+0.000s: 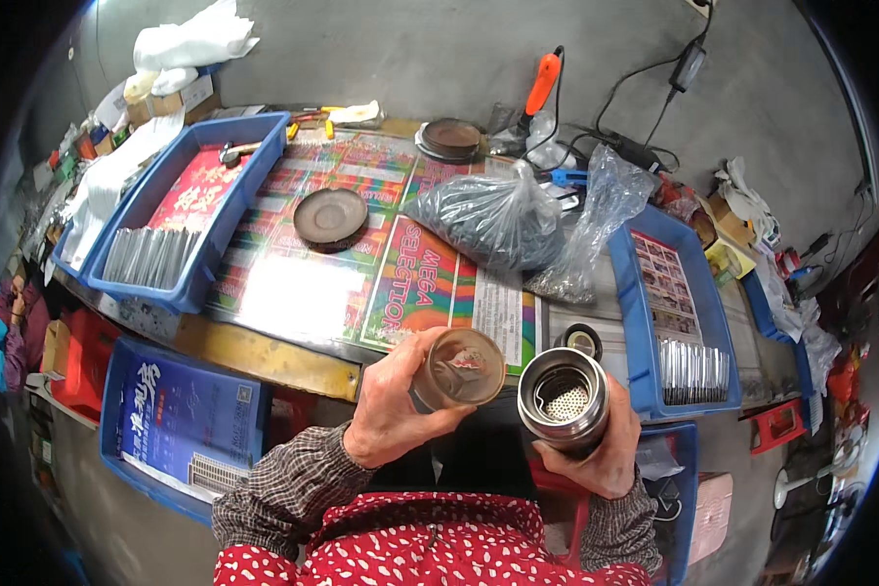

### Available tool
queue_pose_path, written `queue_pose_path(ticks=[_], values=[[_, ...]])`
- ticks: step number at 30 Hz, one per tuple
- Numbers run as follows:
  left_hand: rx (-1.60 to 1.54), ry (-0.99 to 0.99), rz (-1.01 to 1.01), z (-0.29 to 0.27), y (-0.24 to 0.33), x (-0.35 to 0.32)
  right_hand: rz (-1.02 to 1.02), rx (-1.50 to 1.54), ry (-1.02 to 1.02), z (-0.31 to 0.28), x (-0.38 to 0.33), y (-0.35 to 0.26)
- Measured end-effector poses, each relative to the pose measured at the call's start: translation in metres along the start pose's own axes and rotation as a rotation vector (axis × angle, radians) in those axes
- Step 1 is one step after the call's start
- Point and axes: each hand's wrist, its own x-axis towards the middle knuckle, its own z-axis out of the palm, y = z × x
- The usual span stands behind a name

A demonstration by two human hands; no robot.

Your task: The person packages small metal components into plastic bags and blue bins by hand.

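Observation:
My left hand [389,400] is closed round a brownish, see-through cup [466,365], its round end facing up. In my right hand [610,449] is a stainless steel thermos flask [578,437] without a lid, its mouth tilted toward me. A perforated metal strainer [565,402] shows inside the mouth. Cup and flask are held side by side, a small gap apart, at the table's near edge. Just beyond the flask lies a round black cap [582,339]; I cannot tell whether it touches the flask.
Blue trays with stacked thin metal pieces stand left [190,278] and right [669,386]. A round dark plate [330,217] lies on the colourful printed table cover [415,278]. Clear plastic bags [498,215] of dark pieces sit behind. An orange-handled tool [544,83] stands upright near cables.

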Motion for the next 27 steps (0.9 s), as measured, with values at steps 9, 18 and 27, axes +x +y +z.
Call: queue_pose_path(ticks=[9, 18, 27], values=[[-0.045, 0.002, 0.022, 0.007, -0.002, -0.022, -0.039, -0.262, -0.136, -0.011, -0.011, 0.006], [-0.027, -0.006, 0.087, 0.014, -0.005, -0.028, -0.101, -0.447, -0.133, -0.017, -0.005, -0.003], [-0.021, 0.018, 0.098, 0.016, -0.009, -0.029, -0.164, -0.563, -0.233, -0.025, 0.003, -0.007]])
